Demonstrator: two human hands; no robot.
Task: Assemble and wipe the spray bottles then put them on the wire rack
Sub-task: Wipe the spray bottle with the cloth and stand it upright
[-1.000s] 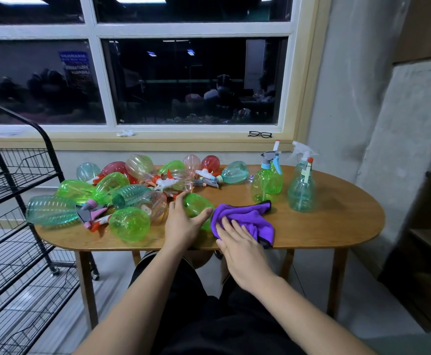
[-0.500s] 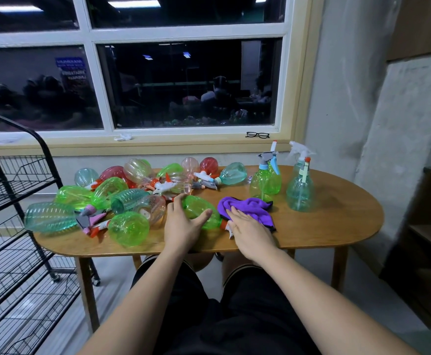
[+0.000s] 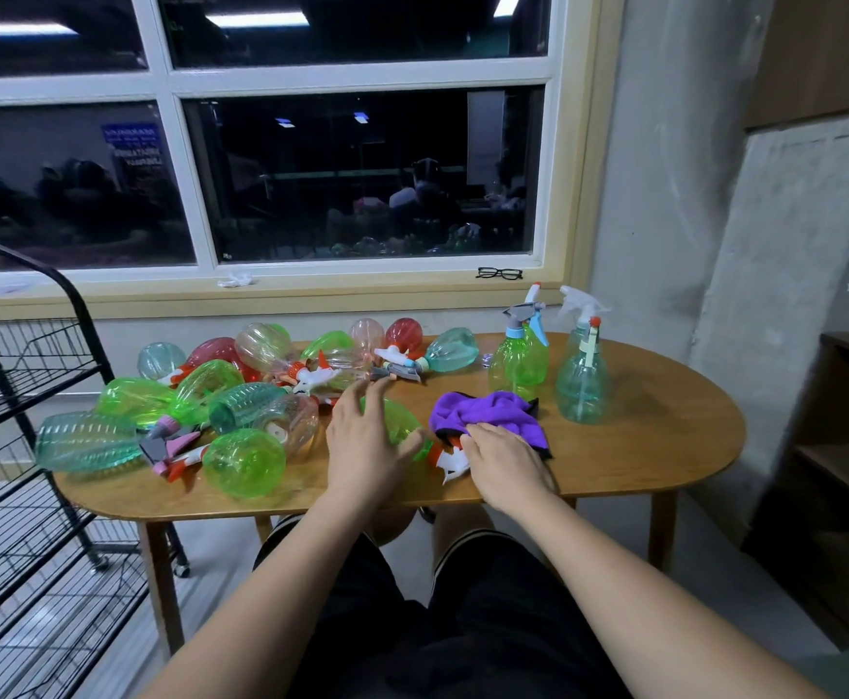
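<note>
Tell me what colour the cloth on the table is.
The cloth is purple, clearest in the head view.

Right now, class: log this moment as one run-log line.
left hand: open on lying green bottle | right hand: on purple cloth, grip unclear

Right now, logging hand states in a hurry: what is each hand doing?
Left hand: open, fingers spread over the lying green bottle.
Right hand: on the purple cloth; grip cannot be told.
</note>
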